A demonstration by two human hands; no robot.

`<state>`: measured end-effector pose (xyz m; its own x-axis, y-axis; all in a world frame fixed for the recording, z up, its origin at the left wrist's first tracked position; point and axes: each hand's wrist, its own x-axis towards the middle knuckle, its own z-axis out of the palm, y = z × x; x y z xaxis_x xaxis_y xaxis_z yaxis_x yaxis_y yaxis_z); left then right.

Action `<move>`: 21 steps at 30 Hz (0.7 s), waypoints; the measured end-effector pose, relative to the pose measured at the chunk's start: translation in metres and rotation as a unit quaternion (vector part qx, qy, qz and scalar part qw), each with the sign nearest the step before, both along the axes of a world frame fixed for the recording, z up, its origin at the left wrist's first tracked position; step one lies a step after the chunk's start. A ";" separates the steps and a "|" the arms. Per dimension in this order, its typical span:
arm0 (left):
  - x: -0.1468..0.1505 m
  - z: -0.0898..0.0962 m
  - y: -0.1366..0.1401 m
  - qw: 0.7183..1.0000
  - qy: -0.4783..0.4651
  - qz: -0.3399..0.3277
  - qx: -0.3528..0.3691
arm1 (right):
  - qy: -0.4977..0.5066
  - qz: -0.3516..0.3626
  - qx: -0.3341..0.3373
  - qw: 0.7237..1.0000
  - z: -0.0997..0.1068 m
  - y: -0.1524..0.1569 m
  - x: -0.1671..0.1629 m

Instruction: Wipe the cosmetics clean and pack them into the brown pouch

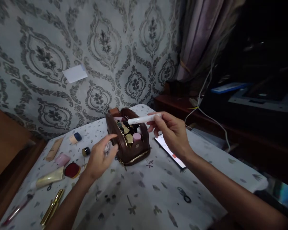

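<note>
My right hand [171, 131] pinches a slim white pen-like cosmetic tube [142, 119] by one end; its dark tip points left over the bag. Below it stands an unzipped brown makeup bag [140, 149]. Inside are a pink round lid [136, 137], a gold cap [129, 138] and other bottles, partly hidden by the bag's sides. My left hand [102, 156] is beside the bag's left wall, thumb and index finger apart. A pale patch shows in the gap between them; I cannot tell what it is.
Left on the patterned tablecloth lie a beige tube [54, 149], a blue-capped jar [75, 137], a small dark-lidded jar [85, 151], a pink item [62, 158], a dark red compact [72, 170], a yellowish tube [50, 177] and gold tubes [52, 207]. A lit phone [170, 151] lies right.
</note>
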<state>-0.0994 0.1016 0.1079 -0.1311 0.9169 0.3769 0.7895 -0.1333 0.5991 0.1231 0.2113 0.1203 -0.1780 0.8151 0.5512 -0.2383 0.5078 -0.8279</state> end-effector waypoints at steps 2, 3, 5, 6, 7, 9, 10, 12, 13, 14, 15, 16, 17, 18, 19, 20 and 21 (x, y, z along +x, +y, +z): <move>0.004 0.011 0.019 0.995 0.097 -0.002 -0.003 | -0.015 -0.017 0.027 0.999 0.000 0.014 0.004; 0.004 0.016 0.028 0.991 0.132 0.010 -0.008 | -0.020 -0.022 0.038 0.999 0.000 0.021 0.005; -0.002 0.024 0.049 0.984 0.171 0.043 -0.023 | -0.028 -0.031 0.055 0.998 -0.001 0.033 0.007; -0.007 0.027 0.059 0.982 0.176 0.054 -0.033 | -0.031 -0.034 0.060 0.997 -0.002 0.038 0.008; -0.013 0.030 0.069 0.982 0.173 0.056 -0.045 | -0.035 -0.038 0.065 0.997 -0.002 0.043 0.008; -0.025 0.034 0.086 0.981 0.167 0.042 -0.086 | -0.048 -0.042 0.074 0.995 -0.001 0.053 0.006; -0.030 0.036 0.092 0.979 0.169 0.032 -0.111 | -0.055 -0.041 0.079 0.994 -0.001 0.058 0.004; -0.037 0.039 0.102 0.971 0.187 0.020 -0.147 | -0.070 -0.036 0.092 0.993 0.000 0.066 -0.001; -0.038 0.039 0.104 0.967 0.201 0.017 -0.153 | -0.076 -0.032 0.100 0.992 0.001 0.070 -0.004; -0.039 0.040 0.105 0.965 0.215 0.017 -0.149 | -0.081 -0.027 0.107 0.991 0.002 0.073 -0.007; -0.039 0.040 0.104 0.964 0.228 0.019 -0.136 | -0.086 -0.020 0.113 0.990 0.003 0.075 -0.009; -0.037 0.039 0.103 0.964 0.239 0.021 -0.117 | -0.090 -0.013 0.118 0.989 0.004 0.077 -0.012; -0.035 0.039 0.100 0.964 0.248 0.021 -0.096 | -0.094 -0.006 0.122 0.988 0.005 0.077 -0.013; -0.033 0.038 0.095 0.964 0.254 0.018 -0.074 | -0.100 0.000 0.126 0.987 0.006 0.077 -0.014; -0.030 0.038 0.090 0.965 0.257 0.008 -0.054 | -0.109 0.005 0.130 0.985 0.007 0.076 -0.015; -0.026 0.037 0.084 0.965 0.258 -0.011 -0.040 | -0.120 0.008 0.136 0.983 0.007 0.076 -0.014; -0.023 0.037 0.077 0.965 0.257 -0.040 -0.032 | -0.136 0.013 0.141 0.981 0.008 0.075 -0.013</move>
